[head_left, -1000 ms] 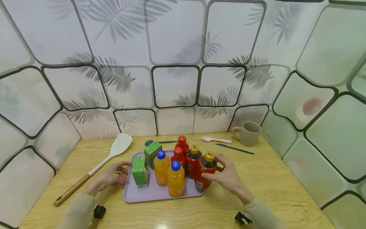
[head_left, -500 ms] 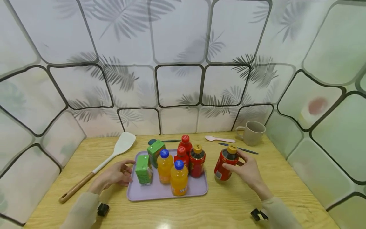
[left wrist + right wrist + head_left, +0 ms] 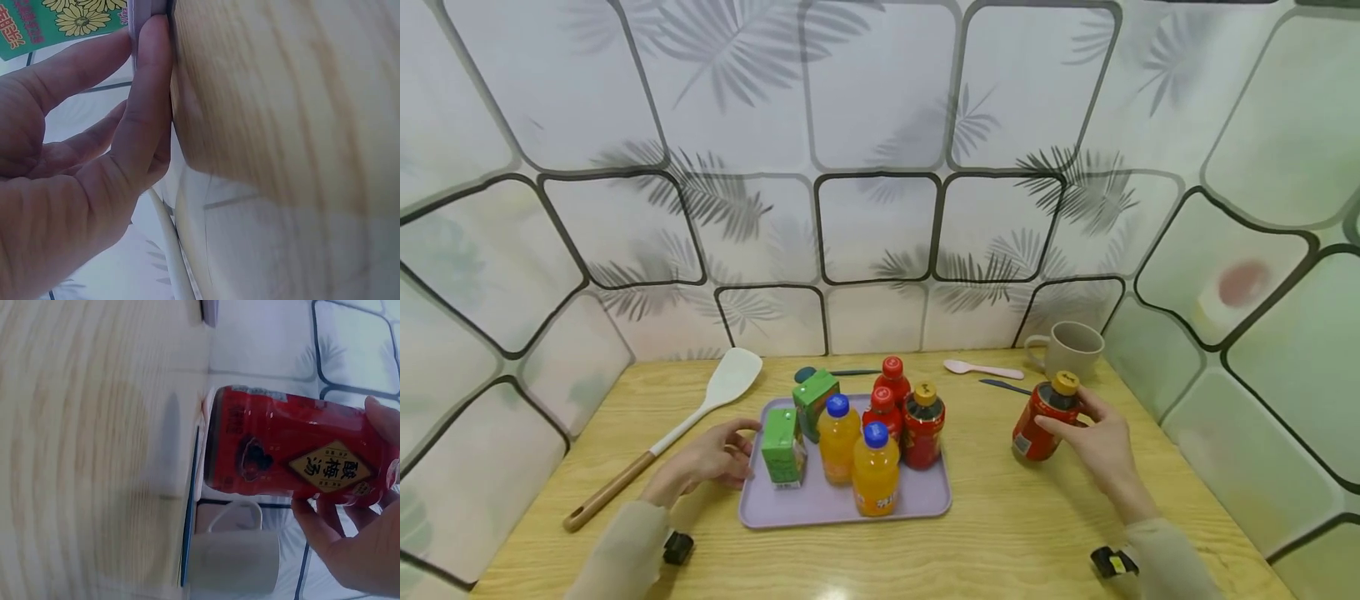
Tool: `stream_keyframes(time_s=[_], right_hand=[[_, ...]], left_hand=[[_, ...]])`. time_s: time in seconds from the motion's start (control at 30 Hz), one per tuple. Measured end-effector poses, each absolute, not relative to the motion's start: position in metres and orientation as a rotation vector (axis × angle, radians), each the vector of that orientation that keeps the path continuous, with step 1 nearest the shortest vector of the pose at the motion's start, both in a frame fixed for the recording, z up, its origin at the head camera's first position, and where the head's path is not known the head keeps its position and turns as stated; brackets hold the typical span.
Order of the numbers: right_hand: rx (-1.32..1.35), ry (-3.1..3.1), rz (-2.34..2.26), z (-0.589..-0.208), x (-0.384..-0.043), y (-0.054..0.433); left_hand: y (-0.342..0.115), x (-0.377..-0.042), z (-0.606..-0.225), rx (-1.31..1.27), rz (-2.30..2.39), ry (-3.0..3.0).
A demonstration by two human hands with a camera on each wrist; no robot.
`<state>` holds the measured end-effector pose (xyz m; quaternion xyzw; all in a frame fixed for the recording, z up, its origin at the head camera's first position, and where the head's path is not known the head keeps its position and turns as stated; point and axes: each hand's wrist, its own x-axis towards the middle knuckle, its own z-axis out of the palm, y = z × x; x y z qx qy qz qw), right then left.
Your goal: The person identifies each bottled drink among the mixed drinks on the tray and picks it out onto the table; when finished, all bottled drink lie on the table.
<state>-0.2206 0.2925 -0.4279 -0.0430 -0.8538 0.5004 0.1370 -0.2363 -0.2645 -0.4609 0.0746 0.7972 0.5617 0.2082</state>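
Note:
My right hand (image 3: 1105, 433) grips the upper part of a red-labelled sour plum drink bottle (image 3: 1037, 423) with a yellow cap, right of the tray. The bottle (image 3: 281, 444) leans, its base close to the tabletop; whether they touch I cannot tell. At the lilac tray's (image 3: 805, 512) left edge, my left hand (image 3: 718, 454) touches the rim (image 3: 149, 11) with bent thumb and finger held apart. On that tray stand two green juice boxes (image 3: 784, 450), two orange juice bottles (image 3: 876, 475) with blue caps, two red-capped bottles (image 3: 892, 385) and another yellow-capped bottle (image 3: 922, 429).
A white spatula (image 3: 730, 379) with a wooden handle lies at the left. Behind the tray is a dark spoon (image 3: 805, 374). A pink spoon (image 3: 985, 369), a dark blue utensil (image 3: 1003, 387) and a grey mug (image 3: 1075, 350) are at the back right, near the wall.
The right hand has carried the yellow-capped bottle off the tray's right side and rightward, toward the mug. The left hand stays at the tray's left edge.

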Motion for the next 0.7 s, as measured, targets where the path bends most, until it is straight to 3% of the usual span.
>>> stream_keyframes(time_s=[0.7], right_hand=[[-0.304, -2.505, 1.411, -0.434, -0.237, 0.355]], left_hand=[[-0.263, -0.241, -0.464, 0.166, 1.544, 2.232]])
